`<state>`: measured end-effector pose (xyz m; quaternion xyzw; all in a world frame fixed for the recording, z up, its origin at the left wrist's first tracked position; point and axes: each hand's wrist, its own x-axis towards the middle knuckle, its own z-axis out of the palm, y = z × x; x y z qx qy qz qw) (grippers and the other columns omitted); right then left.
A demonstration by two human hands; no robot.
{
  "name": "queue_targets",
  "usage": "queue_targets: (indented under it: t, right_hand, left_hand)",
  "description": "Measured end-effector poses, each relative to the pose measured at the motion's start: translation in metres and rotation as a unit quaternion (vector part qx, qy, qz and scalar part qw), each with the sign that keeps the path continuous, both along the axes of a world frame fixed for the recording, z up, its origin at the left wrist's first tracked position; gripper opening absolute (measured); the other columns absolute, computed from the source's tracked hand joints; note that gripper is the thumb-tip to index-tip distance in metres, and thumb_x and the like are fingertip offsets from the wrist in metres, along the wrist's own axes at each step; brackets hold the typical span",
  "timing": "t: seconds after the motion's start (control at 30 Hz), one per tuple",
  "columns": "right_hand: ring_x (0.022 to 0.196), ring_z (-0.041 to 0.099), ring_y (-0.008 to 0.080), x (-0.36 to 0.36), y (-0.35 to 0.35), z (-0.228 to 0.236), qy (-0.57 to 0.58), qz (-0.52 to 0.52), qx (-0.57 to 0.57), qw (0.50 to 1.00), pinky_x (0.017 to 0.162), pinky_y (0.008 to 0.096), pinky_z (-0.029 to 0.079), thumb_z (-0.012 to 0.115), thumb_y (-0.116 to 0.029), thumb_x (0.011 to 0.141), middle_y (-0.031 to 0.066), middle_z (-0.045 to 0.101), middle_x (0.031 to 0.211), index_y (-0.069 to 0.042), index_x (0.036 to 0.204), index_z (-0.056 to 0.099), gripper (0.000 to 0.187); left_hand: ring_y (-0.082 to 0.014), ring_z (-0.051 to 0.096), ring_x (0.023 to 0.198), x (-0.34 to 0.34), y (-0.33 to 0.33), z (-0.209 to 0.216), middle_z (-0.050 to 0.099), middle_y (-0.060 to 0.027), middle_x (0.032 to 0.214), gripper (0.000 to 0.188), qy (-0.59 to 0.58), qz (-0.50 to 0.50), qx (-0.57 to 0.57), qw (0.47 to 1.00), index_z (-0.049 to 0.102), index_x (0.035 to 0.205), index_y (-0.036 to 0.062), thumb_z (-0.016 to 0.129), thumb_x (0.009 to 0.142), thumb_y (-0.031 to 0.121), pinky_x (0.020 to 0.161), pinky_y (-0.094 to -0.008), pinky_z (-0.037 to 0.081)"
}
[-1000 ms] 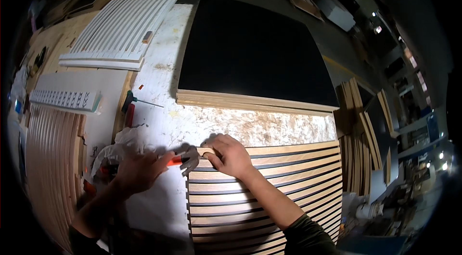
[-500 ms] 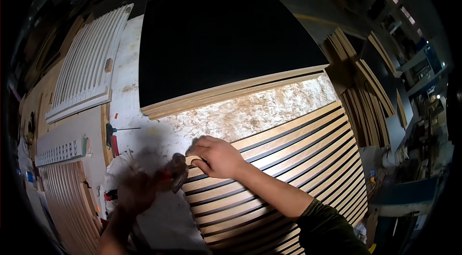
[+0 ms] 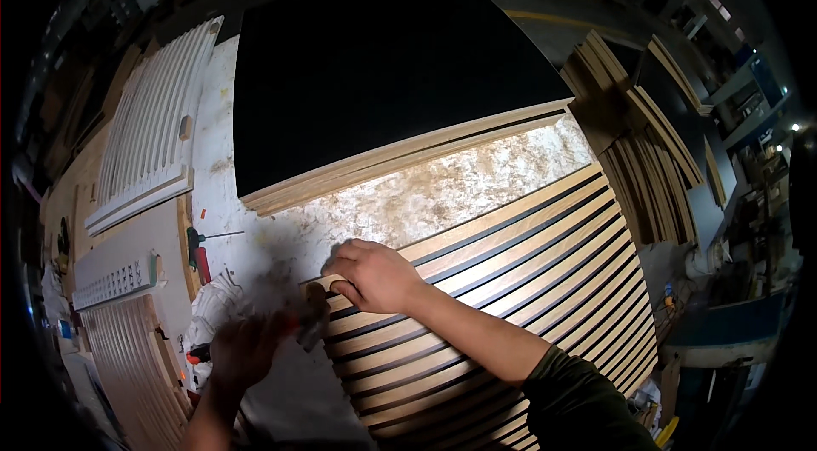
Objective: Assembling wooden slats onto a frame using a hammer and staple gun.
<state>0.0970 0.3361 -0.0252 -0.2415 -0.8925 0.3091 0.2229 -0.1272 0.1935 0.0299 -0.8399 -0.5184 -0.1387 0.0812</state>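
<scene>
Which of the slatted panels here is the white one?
The white slatted panel at upper left. The wooden slatted panel under the right hand and the one at lower left are brown.

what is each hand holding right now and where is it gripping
The right hand presses the left end of the top wooden slat of the slatted panel. The left hand grips a blurred tool with red on it; where cannot be told.

- I see a dim workshop, with small bright lamps (image 3: 793, 126) off to the right.
- A big black board (image 3: 383, 68) lies across the far bench.
- White ribbed panels (image 3: 153, 128) sit on the left.
- Wooden strips (image 3: 647, 136) are stacked on the right.
- The grey floor (image 3: 545, 0) beyond carries a yellow line.
</scene>
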Motion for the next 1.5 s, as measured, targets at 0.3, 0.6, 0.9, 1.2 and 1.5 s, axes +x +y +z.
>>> queue_targets:
  t: [0.3,0.6,0.9,1.2,1.5]
  right_hand:
    - [0.091,0.053,0.0265,0.001,-0.003,0.005,-0.002,-0.004,-0.002,1.0,0.081,0.0355,0.044,0.061,-0.015,0.076,0.0082,0.057,0.091,-0.007,0.091,0.061,0.016]
    - [0.091,0.054,0.0258,0.004,-0.002,0.008,0.036,-0.007,-0.046,0.998,0.081,0.0365,0.045,0.061,-0.017,0.075,0.0074,0.057,0.089,-0.01,0.09,0.062,0.017]
    - [0.082,0.057,0.0273,-0.005,-0.003,0.016,0.001,-0.044,-0.019,0.999,0.074,0.0381,0.046,0.06,-0.021,0.072,0.007,0.059,0.082,-0.012,0.081,0.063,0.013]
    - [0.066,0.057,0.0248,-0.014,-0.004,0.017,-0.02,-0.011,-0.009,1.0,0.061,0.0339,0.046,0.067,-0.024,0.071,0.0093,0.062,0.077,-0.011,0.084,0.068,0.018]
    - [0.083,0.055,0.028,0.0,-0.033,0.031,-0.009,-0.079,0.077,0.994,0.078,0.0387,0.039,0.068,-0.025,0.068,0.009,0.061,0.082,-0.01,0.083,0.062,0.021]
  left_hand:
    - [-0.0245,0.058,0.062,0.002,-0.008,0.009,0.058,-0.0084,0.078,0.036,0.018,0.075,-0.091,0.993,0.057,0.111,0.0098,0.06,0.076,0.01,0.053,-0.0349,0.047]
    - [-0.0296,0.063,0.079,-0.015,-0.083,-0.01,0.064,-0.0111,0.089,0.032,-0.088,0.152,-0.092,0.98,0.055,0.111,0.0089,0.056,0.079,0.004,0.061,-0.0374,0.05]
    - [-0.0277,0.062,0.061,-0.048,-0.094,-0.056,0.062,-0.008,0.073,0.021,-0.139,0.228,-0.107,0.958,0.053,0.105,0.0128,0.054,0.084,0.017,0.049,-0.0375,0.049]
    - [-0.028,0.06,0.065,-0.045,-0.123,-0.079,0.061,-0.0085,0.083,0.026,-0.039,0.288,-0.142,0.946,0.053,0.096,0.0133,0.046,0.088,0.037,0.053,-0.0411,0.048]
    - [-0.0276,0.061,0.072,-0.009,-0.107,-0.006,0.061,-0.0107,0.085,0.031,-0.043,0.365,-0.269,0.89,0.054,0.091,0.0096,0.049,0.088,0.04,0.063,-0.0401,0.048]
